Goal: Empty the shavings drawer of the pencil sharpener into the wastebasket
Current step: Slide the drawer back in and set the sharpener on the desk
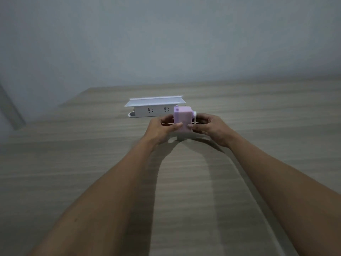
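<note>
Two forearms reach out over our table; our left hand and right hand clamp the pink pencil sharpener, the grip closed on either side. Drawer unopened, we judge; next, slide it out. Beyond stands a white power strip; no wastebasket shows.

The small boxy pencil sharpener of pale pink plastic stands upright near the middle of the scene, toward the far side; a pink tab juts from its top left corner; a white round crank hub sticks out of its right side; its lower part is blurred, so the shavings drawer cannot be made out.
</note>
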{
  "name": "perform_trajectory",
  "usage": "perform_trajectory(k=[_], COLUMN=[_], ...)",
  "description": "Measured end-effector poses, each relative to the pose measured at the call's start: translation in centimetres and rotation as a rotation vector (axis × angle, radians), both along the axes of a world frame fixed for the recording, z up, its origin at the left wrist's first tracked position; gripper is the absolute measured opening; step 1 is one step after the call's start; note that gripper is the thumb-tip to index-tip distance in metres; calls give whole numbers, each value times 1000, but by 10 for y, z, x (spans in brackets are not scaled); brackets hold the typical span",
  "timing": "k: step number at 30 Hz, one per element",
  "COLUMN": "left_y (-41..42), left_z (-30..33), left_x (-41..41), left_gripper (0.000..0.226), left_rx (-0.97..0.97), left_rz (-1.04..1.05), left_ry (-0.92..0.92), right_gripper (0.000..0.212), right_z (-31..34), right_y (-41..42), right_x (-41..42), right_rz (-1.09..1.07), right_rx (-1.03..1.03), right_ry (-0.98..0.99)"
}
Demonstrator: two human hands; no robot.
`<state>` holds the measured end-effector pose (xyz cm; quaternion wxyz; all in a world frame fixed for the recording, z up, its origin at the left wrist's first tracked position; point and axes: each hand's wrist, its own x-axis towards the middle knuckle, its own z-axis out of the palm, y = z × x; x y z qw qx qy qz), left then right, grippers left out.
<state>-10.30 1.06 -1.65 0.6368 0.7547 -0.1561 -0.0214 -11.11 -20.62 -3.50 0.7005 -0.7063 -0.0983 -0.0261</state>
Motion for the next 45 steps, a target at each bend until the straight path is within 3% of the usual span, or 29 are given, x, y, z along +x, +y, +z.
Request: perform_trajectory(k=[14,23,25,29,32,37,41,45], left_y=[-33,-38,-38,-34,-26,5,35,58], left_z=[-11,-27,-26,-21,-15,-5,-9,-17], left_x=[103,126,127,118,101,59,12,-29], left_gripper=[59,57,64,99,97,79,74,77], left_rx=[54,65,82,119,152,305,599,926], left_rz=[43,51,35,32,56,150,171,210], left_ry=[22,46,64,98,84,-44,-215,-271], right_gripper=[59,53,57,84,81,59,52,53], right_z=[-9,-15,-16,-20,-22,-19,-21,-23], right_y=[-26,-34,-34,-27,-22,-10,11,29], right_x=[100,115,116,106,84,37,-4,-40], right_rz=[-48,-49,-66,-224,-372,-497,-517,-525], right_rx=[8,-126,-140,-154,-276,-557,-777,-964], right_ry=[11,-19,-19,-28,-106,-215,-288,-332])
